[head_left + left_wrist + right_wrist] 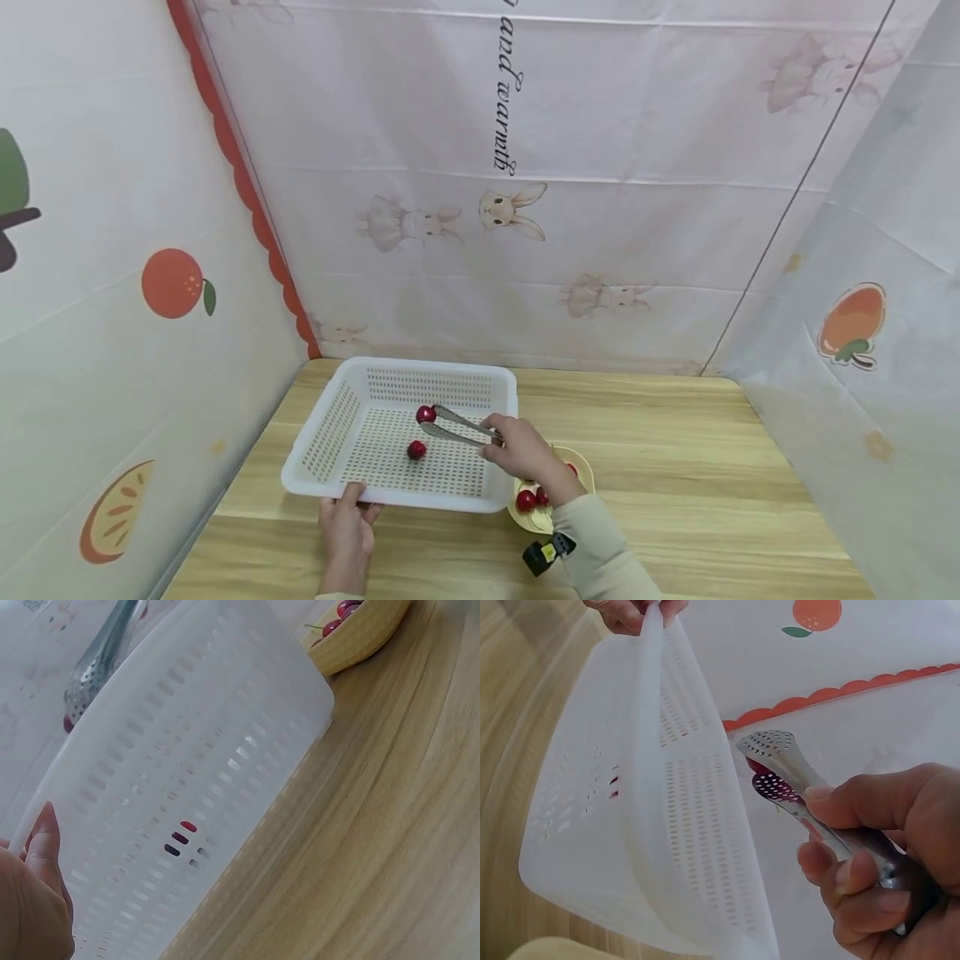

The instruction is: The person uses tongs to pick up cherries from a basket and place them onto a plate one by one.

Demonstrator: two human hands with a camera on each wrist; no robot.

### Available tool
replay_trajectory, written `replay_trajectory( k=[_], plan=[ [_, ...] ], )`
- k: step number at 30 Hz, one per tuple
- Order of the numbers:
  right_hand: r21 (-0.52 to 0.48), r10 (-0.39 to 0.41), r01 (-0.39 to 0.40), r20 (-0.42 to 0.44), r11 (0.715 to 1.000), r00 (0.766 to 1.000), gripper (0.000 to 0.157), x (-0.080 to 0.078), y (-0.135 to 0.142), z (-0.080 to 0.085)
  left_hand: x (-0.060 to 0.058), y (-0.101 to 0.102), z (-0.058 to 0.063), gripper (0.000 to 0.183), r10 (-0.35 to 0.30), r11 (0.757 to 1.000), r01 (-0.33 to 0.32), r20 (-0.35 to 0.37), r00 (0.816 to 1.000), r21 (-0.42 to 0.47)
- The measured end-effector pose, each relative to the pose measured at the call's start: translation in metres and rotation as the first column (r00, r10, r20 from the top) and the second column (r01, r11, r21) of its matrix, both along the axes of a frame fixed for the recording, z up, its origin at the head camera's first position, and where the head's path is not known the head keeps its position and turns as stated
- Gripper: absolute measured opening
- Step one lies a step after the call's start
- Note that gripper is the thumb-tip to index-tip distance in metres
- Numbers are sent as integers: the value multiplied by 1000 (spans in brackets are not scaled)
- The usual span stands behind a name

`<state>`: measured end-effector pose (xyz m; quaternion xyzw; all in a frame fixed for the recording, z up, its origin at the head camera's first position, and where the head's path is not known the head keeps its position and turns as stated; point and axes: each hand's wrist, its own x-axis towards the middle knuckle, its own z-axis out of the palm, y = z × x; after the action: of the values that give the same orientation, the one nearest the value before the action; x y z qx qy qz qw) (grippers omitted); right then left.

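A white plastic basket with slotted walls stands on the table. My left hand grips its near rim, thumb on top and fingers below. Metal tongs are held in my right hand, over the right part of the basket. Between their perforated tips sits a dark red cherry, above the basket's floor. Another cherry lies inside the basket and shows red through the slots in the left wrist view. Beneath my right forearm, a yellow bowl holds several cherries, partly hidden.
The wooden table runs to the right of the bowl. A printed cloth wall rises behind it, with side walls left and right. A black device is strapped at my right wrist.
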<state>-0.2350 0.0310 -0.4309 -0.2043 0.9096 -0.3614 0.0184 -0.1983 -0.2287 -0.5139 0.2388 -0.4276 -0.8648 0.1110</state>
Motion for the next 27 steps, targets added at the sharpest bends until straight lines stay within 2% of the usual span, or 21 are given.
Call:
replay_trajectory(
  k=[6, 14, 20, 27],
  plan=[
    [-47, -1, 3, 48, 999, 999, 22, 9, 12, 3, -2, -1, 1, 50, 8, 1000, -8, 0, 1000, 0],
    [-60, 4, -3, 13, 998, 1000, 21, 18, 31, -1, -2, 0, 0, 52, 13, 1000, -12, -21, 1000, 18],
    [-23, -43, 42, -45, 999, 998, 21, 28, 45, 1, -3, 0, 0, 45, 13, 999, -11, -32, 999, 42],
    [-44, -73, 72, -20, 996, 997, 22, 42, 67, -1, -2, 0, -1, 44, 12, 999, -11, -33, 999, 44]
  ],
)
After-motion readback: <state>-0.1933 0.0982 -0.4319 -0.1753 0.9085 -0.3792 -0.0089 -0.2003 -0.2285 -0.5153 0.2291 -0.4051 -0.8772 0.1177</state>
